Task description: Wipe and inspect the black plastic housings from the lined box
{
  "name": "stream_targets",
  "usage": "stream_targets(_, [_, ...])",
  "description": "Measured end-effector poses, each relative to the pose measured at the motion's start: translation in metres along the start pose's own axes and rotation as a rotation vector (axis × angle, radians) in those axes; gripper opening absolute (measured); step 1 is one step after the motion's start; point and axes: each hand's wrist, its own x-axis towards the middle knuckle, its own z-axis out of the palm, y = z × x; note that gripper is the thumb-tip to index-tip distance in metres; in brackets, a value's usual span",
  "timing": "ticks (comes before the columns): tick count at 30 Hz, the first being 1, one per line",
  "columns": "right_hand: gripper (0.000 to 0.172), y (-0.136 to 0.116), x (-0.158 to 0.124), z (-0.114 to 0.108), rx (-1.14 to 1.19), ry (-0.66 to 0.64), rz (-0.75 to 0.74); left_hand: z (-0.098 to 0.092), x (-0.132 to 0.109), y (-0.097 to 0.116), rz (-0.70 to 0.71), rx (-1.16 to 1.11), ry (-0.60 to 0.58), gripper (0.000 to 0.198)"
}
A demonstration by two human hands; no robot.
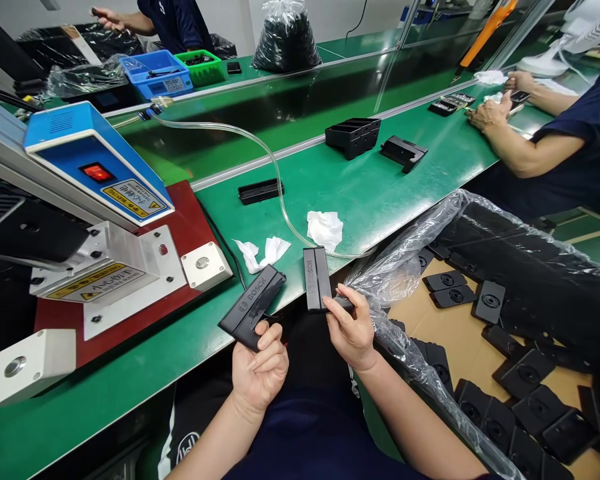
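Note:
My left hand (260, 363) grips a flat black plastic part (253, 307) with a printed logo, tilted up to the right over the near edge of the green table (370, 193). My right hand (350, 330) holds a second black plastic part (316, 279) of the same kind upright by its lower end, logo facing left. The two parts are apart, a hand's width between them. Both sit just in front of my lap.
A press machine (95, 227) on a red base stands at left. White wipes (325, 230) and a clear hose (260, 147) lie on the table. A plastic-lined box of black parts (505, 373) is at right. Other people work at the far side and right.

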Motion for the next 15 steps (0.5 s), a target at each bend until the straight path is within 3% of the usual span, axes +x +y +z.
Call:
stream_targets(5, [0.055,0.0017,-0.0019,0.0006,-0.002,-0.010,0.009,0.0030,-0.0006,-0.0015,-0.038,-0.137,-0.003,0.020])
stream_targets(11, [0.057,0.0021,-0.0034,0.0010,0.015,-0.017,0.012,0.0030,-0.0003,-0.0019,-0.013,-0.101,0.009,0.022])
stream_targets(15, [0.055,0.0014,-0.0028,0.0012,0.011,-0.008,0.002,0.0013,0.0011,-0.0015,-0.079,-0.188,-0.062,0.022])
